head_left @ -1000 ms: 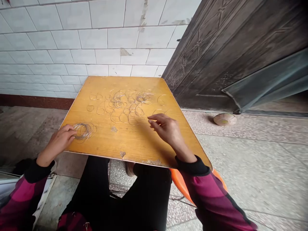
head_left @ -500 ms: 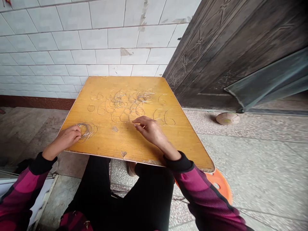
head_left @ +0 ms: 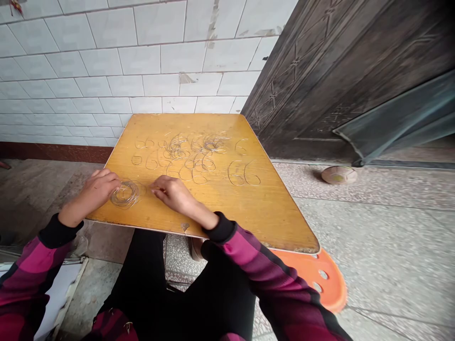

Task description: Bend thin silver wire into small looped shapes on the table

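- Black-cuffed left hand: fingers together at left rim of the wire coil; clamped or not, I cannot tell.
- The wire coil: flat on table, facing upward.
- Right hand: fingertips close together, just beside; grip unclear.
- Two loose wires: 6-shaped, tails pointing away.

Satiny wood-look tabletop; shiny wire coil, probably metal.

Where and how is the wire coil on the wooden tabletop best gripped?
Probably pinch the wire coil by its left rim, coming from the left: it lies flat, its strands bunched in a ring, with looser strands straying rightward. The left hand is at that edge.
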Motion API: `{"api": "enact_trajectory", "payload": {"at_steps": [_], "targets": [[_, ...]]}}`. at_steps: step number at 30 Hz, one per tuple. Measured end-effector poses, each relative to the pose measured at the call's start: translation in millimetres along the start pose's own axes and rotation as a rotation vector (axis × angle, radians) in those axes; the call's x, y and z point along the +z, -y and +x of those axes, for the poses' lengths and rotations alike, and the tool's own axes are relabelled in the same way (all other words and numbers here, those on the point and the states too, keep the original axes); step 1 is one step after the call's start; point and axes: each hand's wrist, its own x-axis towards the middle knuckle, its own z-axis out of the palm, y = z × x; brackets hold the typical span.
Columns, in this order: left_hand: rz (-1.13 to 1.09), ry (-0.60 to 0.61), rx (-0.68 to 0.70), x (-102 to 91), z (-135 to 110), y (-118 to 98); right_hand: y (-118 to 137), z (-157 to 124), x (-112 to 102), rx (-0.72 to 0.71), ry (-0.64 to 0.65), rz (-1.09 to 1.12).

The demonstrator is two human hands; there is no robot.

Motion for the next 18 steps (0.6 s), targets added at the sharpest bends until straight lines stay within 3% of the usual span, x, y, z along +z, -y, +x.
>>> {"api": "enact_trajectory", "payload": {"at_steps": [5,9,13,18], "targets": [[0.213,0.076,0.165,-6.8,19.7,-6.3,4.4,37.2,53.6,0.059,-0.008,0.137],[0.169,0.041,0.211,-1.0,30.6,1.8,-6.9,52.6,77.1,0.260,0.013,0.340],[0.016,0.009,0.161,10.6,31.5,17.0,-19.9,54.2,84.4,0.385,0.002,0.568],[-0.119,-0.207,-0.033,23.0,24.2,40.6,-26.9,50.7,85.8,0.363,-0.075,0.622]]}}
